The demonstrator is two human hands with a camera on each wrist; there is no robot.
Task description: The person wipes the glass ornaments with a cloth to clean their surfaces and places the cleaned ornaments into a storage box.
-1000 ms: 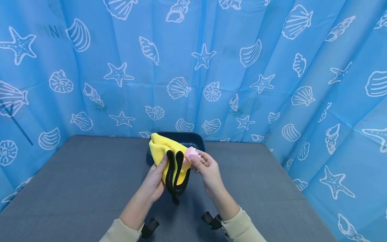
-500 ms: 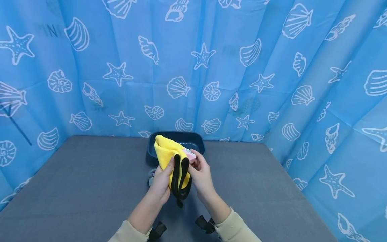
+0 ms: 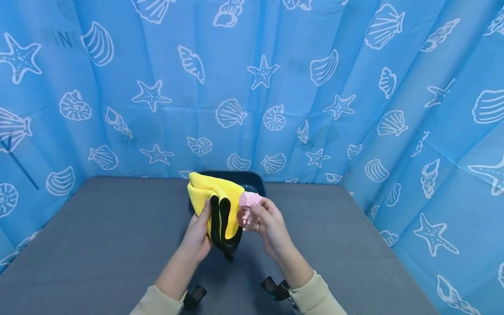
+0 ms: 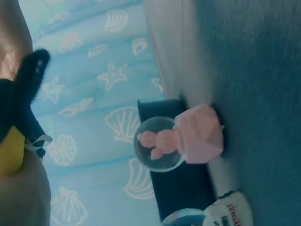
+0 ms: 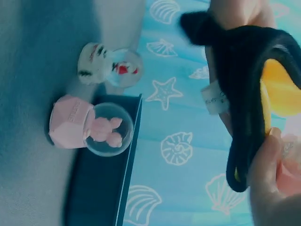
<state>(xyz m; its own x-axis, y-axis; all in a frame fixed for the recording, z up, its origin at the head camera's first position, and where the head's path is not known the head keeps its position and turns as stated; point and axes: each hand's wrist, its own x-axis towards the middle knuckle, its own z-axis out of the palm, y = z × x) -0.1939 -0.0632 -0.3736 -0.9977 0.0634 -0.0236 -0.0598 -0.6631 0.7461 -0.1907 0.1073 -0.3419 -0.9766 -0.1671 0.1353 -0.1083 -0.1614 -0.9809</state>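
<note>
The yellow cloth point(image 3: 217, 210), folded and edged in black, is held upright in the left hand point(image 3: 198, 236), thumb laid on the near face and the other fingers behind it. The snow globe point(image 3: 246, 211) lies at the cloth's right edge, its pink base uppermost and clear dome below; the right hand point(image 3: 273, 225) pinches it between thumb and fingers. Whether globe and cloth touch cannot be told. Below and beyond the hands, two further globes stand on the grey table point(image 3: 118, 227): a pink globe point(image 5: 91, 125) and, to its left, a white globe point(image 5: 109, 67). Directly behind these lies a dark blue tray point(image 3: 257, 183); farthest from the hands hangs a blue curtain point(image 3: 232, 48) printed with shells and starfish.
</note>
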